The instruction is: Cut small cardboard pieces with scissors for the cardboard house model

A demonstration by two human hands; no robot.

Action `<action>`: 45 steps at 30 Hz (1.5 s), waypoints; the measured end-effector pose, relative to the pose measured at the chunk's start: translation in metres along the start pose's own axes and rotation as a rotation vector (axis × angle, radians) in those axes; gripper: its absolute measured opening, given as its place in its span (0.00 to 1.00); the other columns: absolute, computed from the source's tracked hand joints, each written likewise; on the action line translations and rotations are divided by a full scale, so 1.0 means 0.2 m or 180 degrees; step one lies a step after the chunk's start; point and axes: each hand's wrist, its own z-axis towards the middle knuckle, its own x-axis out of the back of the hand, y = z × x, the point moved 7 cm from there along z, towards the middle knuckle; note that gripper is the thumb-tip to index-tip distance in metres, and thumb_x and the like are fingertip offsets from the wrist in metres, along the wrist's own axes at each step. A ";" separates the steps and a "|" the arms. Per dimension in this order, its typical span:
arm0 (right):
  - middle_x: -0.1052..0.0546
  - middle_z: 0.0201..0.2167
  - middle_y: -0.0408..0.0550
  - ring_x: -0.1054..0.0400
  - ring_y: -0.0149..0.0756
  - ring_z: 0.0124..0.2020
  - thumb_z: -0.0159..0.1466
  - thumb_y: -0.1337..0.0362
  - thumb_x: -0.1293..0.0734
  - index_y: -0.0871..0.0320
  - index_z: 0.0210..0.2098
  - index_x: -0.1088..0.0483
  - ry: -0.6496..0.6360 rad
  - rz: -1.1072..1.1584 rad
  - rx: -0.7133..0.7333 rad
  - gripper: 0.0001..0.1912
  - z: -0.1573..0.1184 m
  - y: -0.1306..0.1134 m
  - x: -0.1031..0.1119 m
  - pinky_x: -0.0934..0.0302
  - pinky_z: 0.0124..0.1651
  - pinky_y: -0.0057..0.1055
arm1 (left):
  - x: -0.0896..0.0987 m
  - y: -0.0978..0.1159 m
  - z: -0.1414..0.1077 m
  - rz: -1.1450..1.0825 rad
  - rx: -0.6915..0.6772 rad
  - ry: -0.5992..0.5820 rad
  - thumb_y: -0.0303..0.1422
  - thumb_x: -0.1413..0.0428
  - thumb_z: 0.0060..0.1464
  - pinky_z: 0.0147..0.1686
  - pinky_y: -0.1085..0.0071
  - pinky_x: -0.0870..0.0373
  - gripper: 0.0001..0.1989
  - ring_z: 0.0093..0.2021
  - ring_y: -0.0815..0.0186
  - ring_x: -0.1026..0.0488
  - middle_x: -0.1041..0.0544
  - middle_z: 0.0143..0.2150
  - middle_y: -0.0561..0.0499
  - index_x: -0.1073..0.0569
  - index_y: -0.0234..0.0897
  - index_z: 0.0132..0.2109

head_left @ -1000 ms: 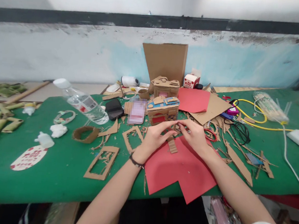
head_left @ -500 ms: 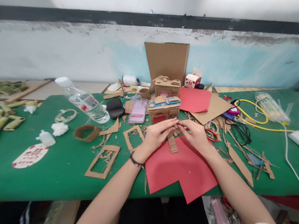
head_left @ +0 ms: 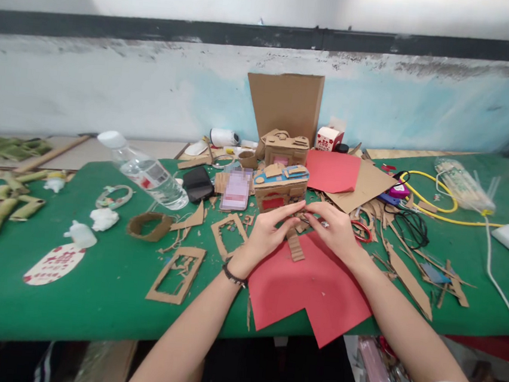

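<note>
My left hand (head_left: pixel 271 231) and my right hand (head_left: pixel 330 229) meet fingertip to fingertip above a sheet of red paper (head_left: pixel 303 292). Both are closed in a pinch on a narrow strip of corrugated cardboard (head_left: pixel 295 246), whose lower end sticks out below my fingers; its upper part is hidden behind them. Just beyond my fingertips stands a small cardboard camera model (head_left: pixel 280 187) with a blue patch on top and red on its front. Another cardboard camera model (head_left: pixel 286 151) stands behind it. Red-handled scissors (head_left: pixel 361 231) lie beside my right hand.
Cardboard frames (head_left: pixel 175 275), a cardboard ring (head_left: pixel 148 227), a phone (head_left: pixel 236 192) and a tilted water bottle (head_left: pixel 143 171) are on the left. Cardboard scraps (head_left: pixel 408 278), black cable (head_left: pixel 413 227) and yellow tubing (head_left: pixel 454 217) lie to the right. A cardboard sheet (head_left: pixel 285 101) leans on the wall.
My fingers have shifted very slightly around the strip, with the hands still together in the same place. The view has moved a little; the objects on the table have stayed put.
</note>
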 end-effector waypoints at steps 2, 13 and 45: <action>0.13 0.50 0.51 0.17 0.43 0.50 0.78 0.64 0.32 0.51 0.54 0.20 -0.0016 0.0001 -0.0035 0.09 0.00 0.00 0.00 0.22 0.55 0.39 | 0.00 -0.01 0.00 -0.0104 0.0085 0.0042 0.36 0.38 0.72 0.66 0.59 0.18 0.20 0.63 0.57 0.17 0.17 0.65 0.46 0.22 0.43 0.67; 0.14 0.54 0.51 0.17 0.43 0.55 0.78 0.65 0.33 0.50 0.55 0.21 -0.0062 0.0093 -0.0107 0.11 0.01 0.01 0.01 0.22 0.59 0.42 | -0.04 -0.07 -0.02 -0.0707 0.0325 0.0028 0.35 0.34 0.68 0.62 0.57 0.16 0.28 0.70 0.53 0.23 0.23 0.71 0.41 0.31 0.46 0.71; 0.17 0.47 0.52 0.21 0.44 0.49 0.79 0.60 0.33 0.50 0.50 0.20 -0.0292 -0.0112 -0.0022 0.08 -0.01 -0.02 -0.05 0.25 0.52 0.42 | -0.04 -0.15 -0.03 -0.0771 0.1005 0.0351 0.42 0.37 0.68 0.43 0.66 0.13 0.13 0.44 0.60 0.12 0.12 0.46 0.47 0.17 0.39 0.50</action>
